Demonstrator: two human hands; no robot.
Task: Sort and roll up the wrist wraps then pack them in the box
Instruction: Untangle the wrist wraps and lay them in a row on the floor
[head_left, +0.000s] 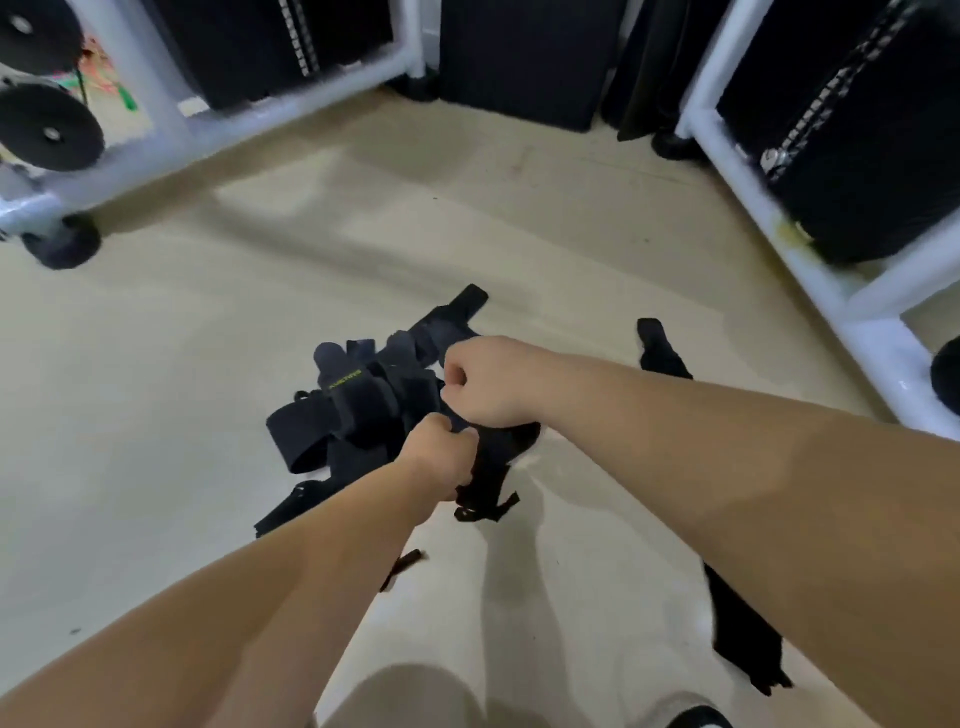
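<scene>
A heap of black wrist wraps (363, 410) lies on the beige floor at the centre of the head view; one shows small green lettering. My left hand (441, 457) and my right hand (485, 382) are both closed on one black wrist wrap (491, 467), held just above the heap. Its loose end with a thumb loop hangs down below my left hand. Another black wrap (662, 351) lies apart behind my right forearm. A further one (743, 634) lies under that forearm at the lower right. No box is in view.
White gym machine frames (810, 270) run along the right and the far left (171, 130), with black weight stacks (872, 135) and round black plates (49, 127). My knee (410, 696) and shoe (696, 717) show at the bottom edge. Beige floor (156, 415) surrounds the heap.
</scene>
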